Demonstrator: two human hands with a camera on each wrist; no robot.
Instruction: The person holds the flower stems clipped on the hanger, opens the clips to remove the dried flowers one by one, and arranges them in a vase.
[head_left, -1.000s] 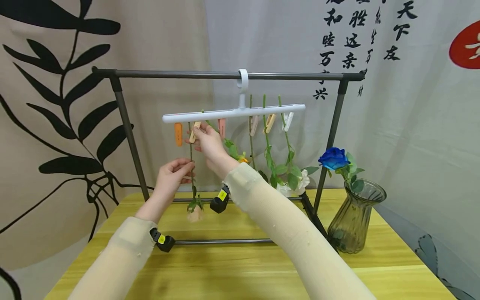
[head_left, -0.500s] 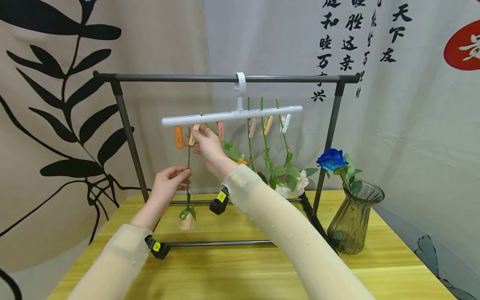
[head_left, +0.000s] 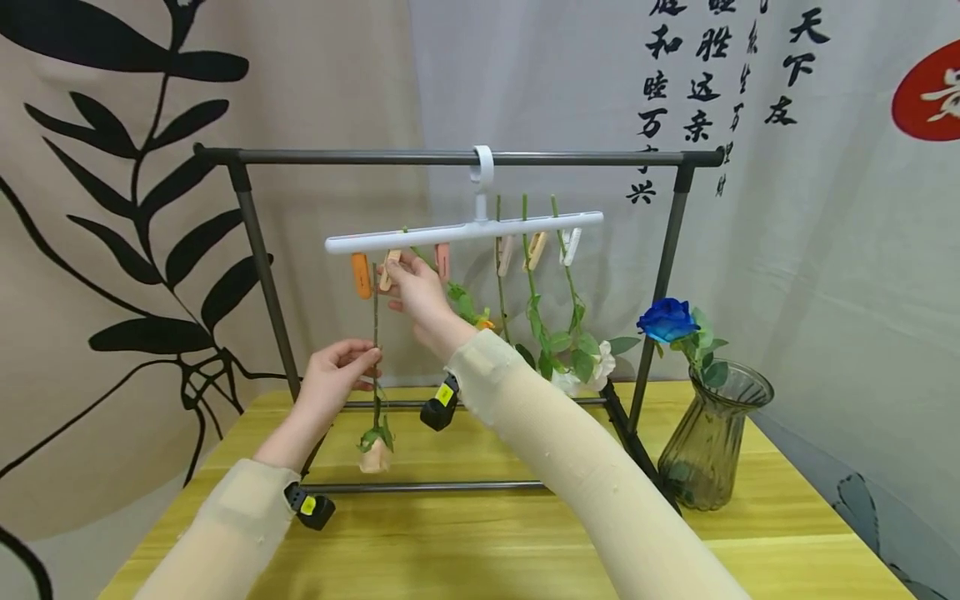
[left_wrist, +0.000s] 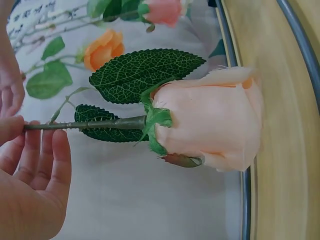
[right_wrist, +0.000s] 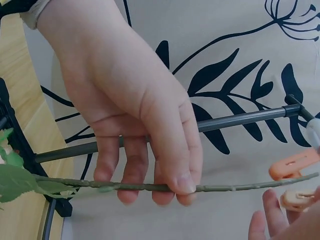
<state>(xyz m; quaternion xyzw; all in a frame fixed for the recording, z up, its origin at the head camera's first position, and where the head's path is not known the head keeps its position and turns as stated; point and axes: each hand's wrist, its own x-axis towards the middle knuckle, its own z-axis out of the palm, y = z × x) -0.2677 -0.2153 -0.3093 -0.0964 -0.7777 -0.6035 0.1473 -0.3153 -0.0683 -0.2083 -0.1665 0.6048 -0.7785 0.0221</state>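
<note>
My left hand (head_left: 335, 382) pinches the thin stem of a pale peach artificial rose (left_wrist: 207, 122), which hangs bloom down beneath the left part of a white clip hanger (head_left: 427, 234). The stem's upper end lies just below the bar, beside a cream clothespin (head_left: 390, 272). My right hand (head_left: 422, 298) pinches that clothespin from the right. Left of it dangles an orange clothespin (right_wrist: 295, 165), close to the stem tip. In the right wrist view, only the fingers of my right hand show, at the lower right corner.
The hanger hooks on a dark metal rack (head_left: 337, 157) on a wooden table (head_left: 450, 542). Several flowers hang upside down from clips to the right, including an orange rose (left_wrist: 104, 50). At right stands a glass vase (head_left: 705, 450) with a blue rose (head_left: 667, 320).
My left hand and the peach rose have moved down and slightly left, and the stem's top end has dropped below the hanger bar. My right hand stays at the cream clothespin.
</note>
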